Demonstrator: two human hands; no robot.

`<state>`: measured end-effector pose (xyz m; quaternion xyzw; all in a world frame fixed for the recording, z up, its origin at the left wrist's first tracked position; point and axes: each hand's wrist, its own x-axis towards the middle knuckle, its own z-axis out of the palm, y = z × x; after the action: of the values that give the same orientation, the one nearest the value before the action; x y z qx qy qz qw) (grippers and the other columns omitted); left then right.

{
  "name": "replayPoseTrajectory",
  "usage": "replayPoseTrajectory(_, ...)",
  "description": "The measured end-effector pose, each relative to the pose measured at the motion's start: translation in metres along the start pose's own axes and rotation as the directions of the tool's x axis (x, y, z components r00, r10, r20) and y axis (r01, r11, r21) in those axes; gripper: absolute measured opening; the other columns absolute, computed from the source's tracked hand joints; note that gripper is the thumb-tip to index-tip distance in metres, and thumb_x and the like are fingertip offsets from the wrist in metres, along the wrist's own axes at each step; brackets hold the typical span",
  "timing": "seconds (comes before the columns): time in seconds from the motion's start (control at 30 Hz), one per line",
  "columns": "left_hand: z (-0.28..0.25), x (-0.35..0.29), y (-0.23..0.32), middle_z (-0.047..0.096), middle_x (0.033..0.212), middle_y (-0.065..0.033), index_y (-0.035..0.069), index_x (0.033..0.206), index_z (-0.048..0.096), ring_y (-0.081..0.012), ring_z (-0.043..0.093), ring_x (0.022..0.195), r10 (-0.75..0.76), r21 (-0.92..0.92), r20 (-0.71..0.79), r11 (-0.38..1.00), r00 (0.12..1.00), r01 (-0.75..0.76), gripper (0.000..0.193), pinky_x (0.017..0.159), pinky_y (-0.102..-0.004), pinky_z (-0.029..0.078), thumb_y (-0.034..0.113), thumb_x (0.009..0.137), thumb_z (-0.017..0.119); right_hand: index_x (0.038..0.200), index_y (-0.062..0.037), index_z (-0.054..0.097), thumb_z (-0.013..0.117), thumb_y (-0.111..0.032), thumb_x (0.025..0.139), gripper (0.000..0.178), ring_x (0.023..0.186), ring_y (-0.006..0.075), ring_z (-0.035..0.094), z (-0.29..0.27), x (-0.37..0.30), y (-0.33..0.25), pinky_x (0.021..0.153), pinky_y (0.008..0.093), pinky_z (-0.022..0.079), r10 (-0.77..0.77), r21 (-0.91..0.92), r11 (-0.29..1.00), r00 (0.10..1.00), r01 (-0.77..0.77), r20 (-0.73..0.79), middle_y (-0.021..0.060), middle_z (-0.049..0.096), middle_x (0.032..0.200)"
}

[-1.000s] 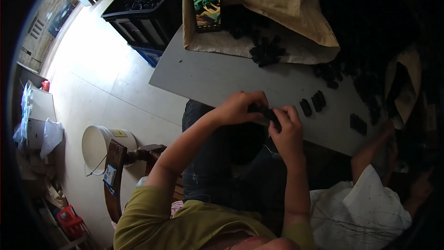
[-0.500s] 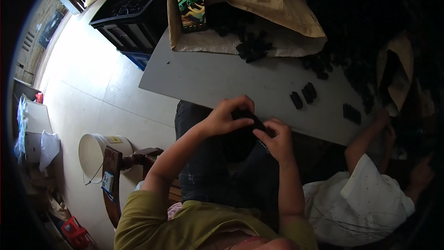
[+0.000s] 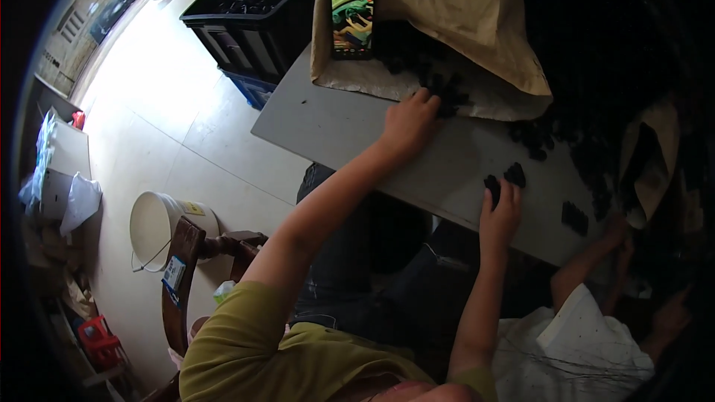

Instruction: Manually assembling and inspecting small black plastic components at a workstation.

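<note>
My left hand [image 3: 412, 123] reaches to the heap of small black pieces [image 3: 450, 94] at the mouth of a brown paper bag [image 3: 477, 26]. Its fingers are bent down at the heap's edge; whatever they pinch is hidden. On the grey table [image 3: 335, 115], my right hand [image 3: 501, 216] has its fingers closed at a small black ridged piece [image 3: 491, 187]. Beside those fingertips stands another group of black pieces [image 3: 515, 175]. The pieces are too dark for me to tell their exact kind.
A phone [image 3: 352, 22] showing a picture leans on the bag. Black crates [image 3: 246, 37] filled with dark parts stand beyond the table's left edge. More black pieces [image 3: 575, 218] lie at right, near a co-worker's hand [image 3: 617, 231]. A white bucket [image 3: 160, 227] sits on the floor.
Both hands have parted from the dark thing they held together over my lap. The left went up to the heap, the right to the pieces on the table. The view has shifted.
</note>
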<state>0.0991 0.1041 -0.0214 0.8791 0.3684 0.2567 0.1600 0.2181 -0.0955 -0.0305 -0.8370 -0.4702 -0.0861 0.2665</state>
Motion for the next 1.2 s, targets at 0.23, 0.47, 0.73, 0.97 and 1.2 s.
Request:
replayPoseTrajectory(0.23,-0.010,-0.028,-0.004,0.057,0.090,-0.0110,0.009,0.096,0.051,-0.0333,0.059,0.085,0.025,-0.016,0.016,1.000,1.000,-0.024,0.027,0.069,-0.0446,0.048,0.017,0.075,0.065,0.107,0.0013,0.053,0.060,-0.008,0.082,0.027,0.097,0.0332,0.058,-0.008,-0.005,-0.005,0.081,0.0403,0.047,0.070,0.084,0.993,0.993,-0.078,0.096,0.0158,0.055,0.105)
replayPoseTrajectory(0.47,-0.012,-0.061,-0.001,0.058,0.091,-0.0138,0.005,0.099,0.056,-0.0352,0.060,0.084,0.138,-0.541,0.077,0.837,0.987,-0.075,0.032,0.071,-0.0392,0.049,0.002,0.069,0.067,0.102,0.0025,0.056,0.061,-0.001,0.074,0.029,0.090,0.0267,0.059,-0.010,-0.002,-0.006,0.073,0.0348,0.047,0.094,0.306,0.940,0.979,-0.148,0.183,0.0130,0.054,0.100)
replayPoseTrajectory(0.73,-0.028,-0.083,0.026,0.065,0.086,-0.0148,0.003,0.099,0.064,-0.0315,0.064,0.082,0.213,-0.610,0.138,0.788,0.967,-0.087,0.029,0.072,-0.0359,0.050,0.001,0.070,0.068,0.102,0.0011,0.057,0.063,0.003,0.070,0.033,0.089,0.0307,0.059,-0.017,-0.005,-0.043,0.075,0.0377,0.049,-0.147,0.466,0.883,0.976,0.055,0.163,0.0136,0.053,0.100)
replayPoseTrajectory(0.97,-0.026,-0.084,0.023,0.066,0.087,-0.0151,0.002,0.100,0.064,-0.0302,0.065,0.081,0.265,-0.679,0.208,0.732,0.942,-0.056,0.031,0.072,-0.0341,0.050,0.001,0.070,0.069,0.103,0.0011,0.058,0.063,0.004,0.070,0.034,0.089,0.0293,0.059,-0.031,-0.009,-0.039,0.075,0.0370,0.049,-0.148,0.449,0.893,0.955,0.018,0.258,0.0131,0.053,0.100)
replayPoseTrajectory(1.2,-0.029,-0.083,0.027,0.066,0.090,-0.0158,0.000,0.100,0.064,-0.0307,0.064,0.083,0.234,-0.677,0.310,0.735,0.921,0.041,0.030,0.073,-0.0345,0.050,0.001,0.071,0.068,0.103,0.0012,0.059,0.064,0.003,0.071,0.032,0.088,0.0293,0.059,-0.039,-0.012,-0.038,0.073,0.0375,0.049,-0.175,0.437,0.898,0.953,0.052,0.247,0.0136,0.052,0.100)
